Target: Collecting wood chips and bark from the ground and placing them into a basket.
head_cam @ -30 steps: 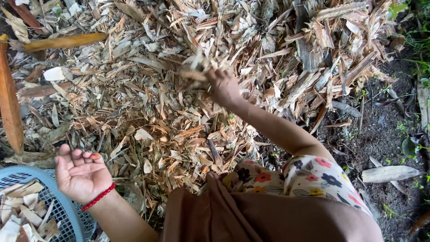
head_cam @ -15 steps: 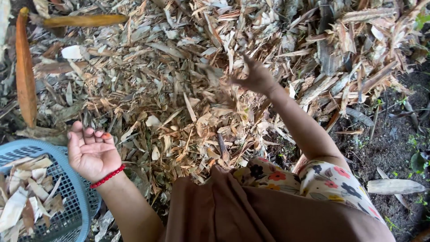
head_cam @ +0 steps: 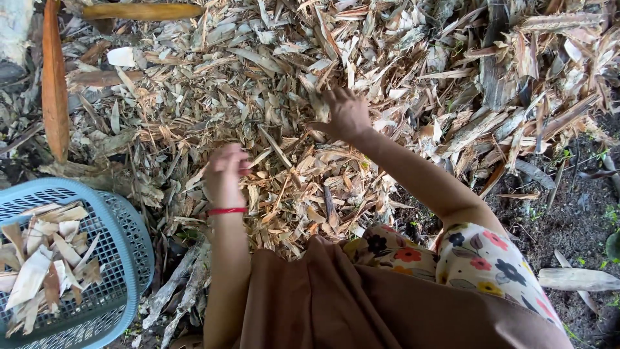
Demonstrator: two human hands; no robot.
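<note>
A deep pile of dry tan husks and wood shavings (head_cam: 271, 84) covers the ground ahead of me. My right hand (head_cam: 345, 115) reaches out over it, fingers spread and pressing on the scraps, with nothing clearly gripped. My left hand (head_cam: 226, 173), wearing a red bracelet at the wrist, hovers over the near edge of the pile. It is blurred, its back faces me, and its fingers look curled. A blue mesh basket (head_cam: 132, 223) stands at lower left, holding several pale husk pieces.
A long orange-brown sheath (head_cam: 55, 84) lies at the far left, and another (head_cam: 142, 11) along the top. Dark soil with small green plants (head_cam: 568, 194) borders the pile on the right, where a pale husk (head_cam: 578, 279) lies. My brown skirt and floral sleeve fill the bottom.
My left hand has swung from beside the basket, palm up and empty, rightwards onto the pile's near edge. My right hand has dropped back onto the scraps. The view has shifted slightly.
</note>
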